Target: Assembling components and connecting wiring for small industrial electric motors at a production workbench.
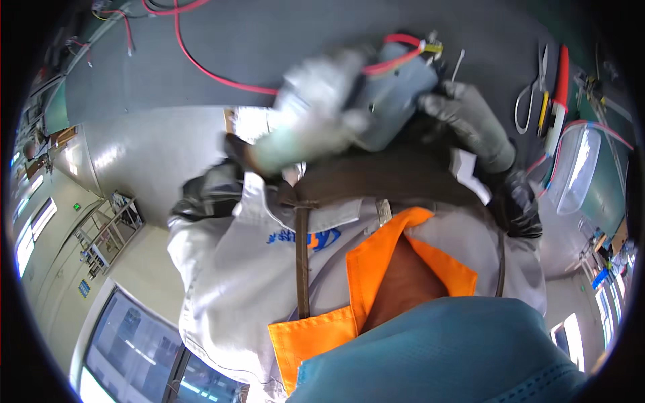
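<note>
Open tabletop point(269, 30) lies beyond the gray part point(400, 91), right grip point(467, 117) pinching its edge, left grip point(319, 97) blurred past telling.

A blue-grey, flat-faced, box-like part point(396, 94), slightly blurred, is tilted, its upper end leaning right, with a small dark hole on its face. A glossy red cable point(228, 82) curves in from the left, partly hidden, and bends near the part's upper end beside a small yellow piece point(434, 48).
</note>
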Motion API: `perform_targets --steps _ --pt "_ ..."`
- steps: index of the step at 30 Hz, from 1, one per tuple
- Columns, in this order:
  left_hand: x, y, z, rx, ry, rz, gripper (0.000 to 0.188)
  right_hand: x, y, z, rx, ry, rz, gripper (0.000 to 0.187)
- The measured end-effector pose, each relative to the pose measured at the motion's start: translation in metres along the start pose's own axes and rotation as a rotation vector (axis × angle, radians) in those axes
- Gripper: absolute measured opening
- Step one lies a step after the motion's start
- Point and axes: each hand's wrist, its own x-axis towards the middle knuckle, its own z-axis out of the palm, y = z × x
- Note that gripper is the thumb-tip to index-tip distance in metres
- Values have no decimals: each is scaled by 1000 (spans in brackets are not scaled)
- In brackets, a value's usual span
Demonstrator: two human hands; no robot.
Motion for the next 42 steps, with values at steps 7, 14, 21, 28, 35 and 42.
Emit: perform_targets --steps 7,14,21,28,35,42 --pt "153 -59 39 -79 537 -217 60 130 -76 -57 -5 48 -542 26" --pt "145 -173 -17 -1227 178 -676 50 76 -81 -8 -717 287 -725 39" --pt "7 -70 -52 -1118 158 -678 39 -12 -81 -148 150 776 -1026 38" --pt "-97 -23 -41 -1229 -481 -945 36 4 -125 -106 -812 279 -502 21" --pt "-28 -11 1 -1477 17 -682 29 39 -30 -19 -889 -565 -1095 27" --pt "67 10 25 -1684 211 -359 42 -30 -26 -4 -424 263 -912 41"
